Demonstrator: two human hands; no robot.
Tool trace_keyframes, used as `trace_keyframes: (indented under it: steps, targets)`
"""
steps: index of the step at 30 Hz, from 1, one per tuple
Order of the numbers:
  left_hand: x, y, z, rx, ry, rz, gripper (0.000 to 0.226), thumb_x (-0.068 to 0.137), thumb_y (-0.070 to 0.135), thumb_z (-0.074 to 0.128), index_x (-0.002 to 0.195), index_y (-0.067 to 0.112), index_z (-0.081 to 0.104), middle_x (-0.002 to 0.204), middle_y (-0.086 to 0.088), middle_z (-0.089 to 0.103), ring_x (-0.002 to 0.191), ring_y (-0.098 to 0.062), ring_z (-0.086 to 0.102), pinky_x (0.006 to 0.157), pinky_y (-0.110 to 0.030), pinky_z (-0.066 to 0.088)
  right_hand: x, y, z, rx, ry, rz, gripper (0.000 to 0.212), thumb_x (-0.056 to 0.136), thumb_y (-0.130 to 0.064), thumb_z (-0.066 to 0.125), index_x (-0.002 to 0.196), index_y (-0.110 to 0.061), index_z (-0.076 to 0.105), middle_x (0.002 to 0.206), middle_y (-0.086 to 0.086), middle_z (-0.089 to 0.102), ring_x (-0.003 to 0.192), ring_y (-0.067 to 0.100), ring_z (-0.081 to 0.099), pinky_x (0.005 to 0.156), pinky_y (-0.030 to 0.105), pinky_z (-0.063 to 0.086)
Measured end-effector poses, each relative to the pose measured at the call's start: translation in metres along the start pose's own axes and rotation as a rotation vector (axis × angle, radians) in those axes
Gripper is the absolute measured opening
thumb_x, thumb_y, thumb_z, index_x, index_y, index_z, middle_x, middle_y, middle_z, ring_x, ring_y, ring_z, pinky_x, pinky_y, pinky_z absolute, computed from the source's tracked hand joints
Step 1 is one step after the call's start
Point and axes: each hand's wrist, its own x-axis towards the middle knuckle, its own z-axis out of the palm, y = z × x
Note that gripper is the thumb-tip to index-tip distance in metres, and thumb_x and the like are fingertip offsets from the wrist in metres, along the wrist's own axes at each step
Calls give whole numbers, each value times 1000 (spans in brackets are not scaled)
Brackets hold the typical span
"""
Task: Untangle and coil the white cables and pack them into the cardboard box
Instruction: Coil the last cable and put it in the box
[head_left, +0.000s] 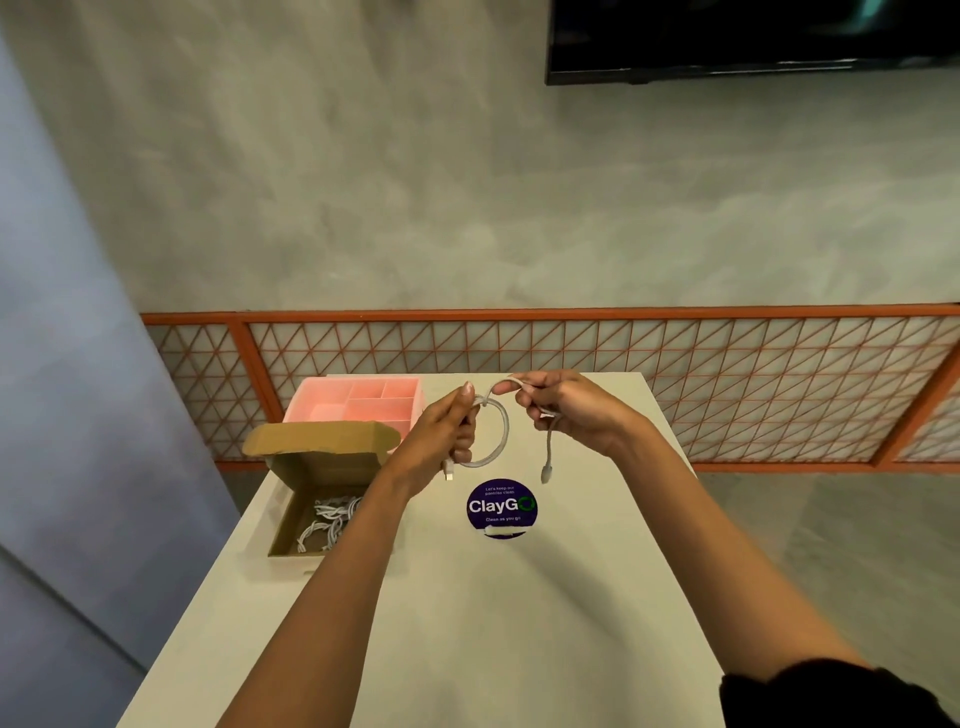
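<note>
Coiling one white cable (503, 431) in the air above the white table (467, 623), just beyond the round purple ClayGo sticker (501, 508). The left hand (441, 436) is curling its fingers round the gathered side of the single loop, thumb pointing up, with one connector (448, 474) poking out below the fist. The right hand (563, 410) is pinching the upper run of the cable between thumb and fingers, and the free tail is hanging from it down to the second connector (545, 474), clear of the table. The cardboard box (317, 441) is standing open at the left of the table, lid tilted back, with a bundle of packed white cables (328, 517) lying in it; a pink compartment tray (353, 405) is sitting just behind it. Handling judgement: the cable is looking light, limp and braided, so it is likely gripping well but springing open if let go. The loop is best held where the turns cross, as the left hand is doing, while the right feeds the tail. The connectors are the stiff parts, so pulling on them is best avoided. The tail is reading as short, so probably one more turn is remaining before packing.
</note>
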Motion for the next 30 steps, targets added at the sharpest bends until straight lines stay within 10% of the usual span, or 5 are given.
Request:
trace_keyframes:
  steps: [20,25,30]
  targets:
    - [-5,0,13,383,193,269,17,96,21,54,98,7,63,61,17,53,50,5,49,48,-9,31,6,16,-11,238,129,108,27,95,-27,51,102,-9,70,53,-8,23,49,8,17,42,18,20]
    - [0,-6,4,253,354,265,16,96,23,54,92,12,65,63,10,54,51,-1,48,52,-16,33,4,36,-19,393,151,-67,26,97,-27,49,110,-10,63,67,-5,39,62,7,39,70,23,44]
    - [6,-6,1,169,399,227,18,95,30,55,91,16,65,53,5,44,41,-6,32,40,-20,26,1,55,-14,61,229,-137,19,97,-10,50,109,-10,65,94,0,69,90,11,61,82,25,49]
